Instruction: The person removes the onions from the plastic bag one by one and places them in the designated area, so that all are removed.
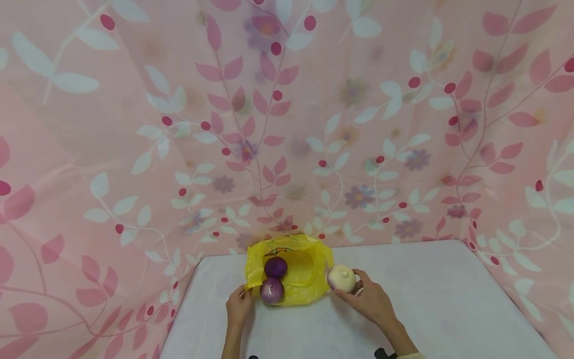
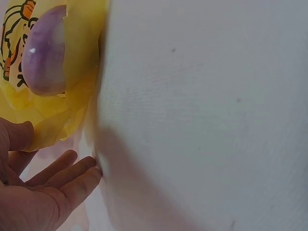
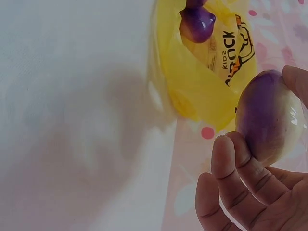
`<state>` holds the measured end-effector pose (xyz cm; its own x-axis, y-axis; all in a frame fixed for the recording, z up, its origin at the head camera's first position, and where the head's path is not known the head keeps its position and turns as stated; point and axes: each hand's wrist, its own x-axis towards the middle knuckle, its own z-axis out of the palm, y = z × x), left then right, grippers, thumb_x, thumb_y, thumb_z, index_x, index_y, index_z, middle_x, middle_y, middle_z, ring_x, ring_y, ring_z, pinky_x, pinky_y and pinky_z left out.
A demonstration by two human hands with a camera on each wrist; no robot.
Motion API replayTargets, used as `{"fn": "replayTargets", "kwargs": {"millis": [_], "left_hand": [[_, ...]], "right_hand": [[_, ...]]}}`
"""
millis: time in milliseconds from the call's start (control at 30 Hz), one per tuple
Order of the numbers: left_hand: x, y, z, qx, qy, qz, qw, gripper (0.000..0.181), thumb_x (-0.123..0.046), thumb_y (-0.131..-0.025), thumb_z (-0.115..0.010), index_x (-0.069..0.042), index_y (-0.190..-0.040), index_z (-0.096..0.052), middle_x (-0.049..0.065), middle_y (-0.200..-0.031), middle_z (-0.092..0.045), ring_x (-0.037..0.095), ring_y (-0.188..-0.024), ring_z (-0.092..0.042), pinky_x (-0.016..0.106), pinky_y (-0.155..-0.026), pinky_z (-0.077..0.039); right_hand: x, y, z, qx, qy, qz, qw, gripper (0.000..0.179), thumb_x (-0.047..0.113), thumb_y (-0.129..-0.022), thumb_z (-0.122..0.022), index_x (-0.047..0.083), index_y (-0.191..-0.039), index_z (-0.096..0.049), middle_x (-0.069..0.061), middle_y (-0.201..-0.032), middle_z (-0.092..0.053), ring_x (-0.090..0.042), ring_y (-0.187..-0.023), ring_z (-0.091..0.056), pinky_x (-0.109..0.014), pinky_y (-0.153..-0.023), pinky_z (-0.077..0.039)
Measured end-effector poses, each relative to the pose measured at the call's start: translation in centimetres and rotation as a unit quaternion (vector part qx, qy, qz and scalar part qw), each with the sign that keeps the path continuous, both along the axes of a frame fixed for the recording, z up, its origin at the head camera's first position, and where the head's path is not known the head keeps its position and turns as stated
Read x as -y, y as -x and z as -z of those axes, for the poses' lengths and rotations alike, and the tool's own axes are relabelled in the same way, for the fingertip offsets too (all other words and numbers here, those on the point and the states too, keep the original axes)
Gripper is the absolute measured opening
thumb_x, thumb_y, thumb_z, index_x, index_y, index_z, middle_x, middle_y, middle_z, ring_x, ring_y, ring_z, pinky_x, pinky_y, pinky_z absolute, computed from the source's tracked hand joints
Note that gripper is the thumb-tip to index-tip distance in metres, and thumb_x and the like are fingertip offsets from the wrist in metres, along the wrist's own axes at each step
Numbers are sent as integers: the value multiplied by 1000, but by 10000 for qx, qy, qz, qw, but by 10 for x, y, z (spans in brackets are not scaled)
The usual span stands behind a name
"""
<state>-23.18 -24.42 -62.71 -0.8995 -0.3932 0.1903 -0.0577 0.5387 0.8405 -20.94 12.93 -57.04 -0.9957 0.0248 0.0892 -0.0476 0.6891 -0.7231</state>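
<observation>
A yellow plastic bag (image 1: 298,295) lies on the table with its mouth toward me. Two glossy purple onions are at its mouth: a dark one (image 1: 275,268) inside and a paler one (image 1: 272,290) at the front edge. My left hand (image 1: 238,305) pinches the bag's left edge between thumb and forefinger, its other fingers spread in the left wrist view. Just right of the bag, my right hand (image 1: 369,299) holds a cream-and-purple onion (image 1: 342,278) by thumb and fingertips. In the right wrist view this onion (image 3: 264,118) shows its purple side, raised above the table.
A white cloth covers the table (image 1: 448,299), which stretches away to the right of the bag. Behind and on both sides hangs a pink curtain (image 1: 296,124) with leaves and flowers. Black lettering and a drawing (image 3: 236,53) mark the bag.
</observation>
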Motion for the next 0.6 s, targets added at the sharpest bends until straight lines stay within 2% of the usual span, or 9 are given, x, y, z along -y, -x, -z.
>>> {"fn": "replayTargets", "kwargs": {"millis": [200, 600], "left_hand": [[0, -2, -2, -94, 34, 5, 9999, 15, -1, -91, -61, 4, -100, -73, 26, -111, -68, 45, -112, -59, 57, -91, -48], [-3, -2, -6, -3, -5, 14, 10000, 16, -3, -92, -61, 6, -100, -72, 27, -110, -68, 45, -112, -60, 57, -91, -48]], "right_hand": [[-4, 0, 1, 44, -36, 28, 10000, 88, 68, -73, -73, 9, -134, -53, 7, -78, -62, -9, -63, -52, -29, -56, -43], [-20, -1, 3, 76, 0, 176, 9998, 86, 66, -75, -73, 8, -135, -52, 4, -81, -65, -10, -66, -55, -30, -57, -44]]}}
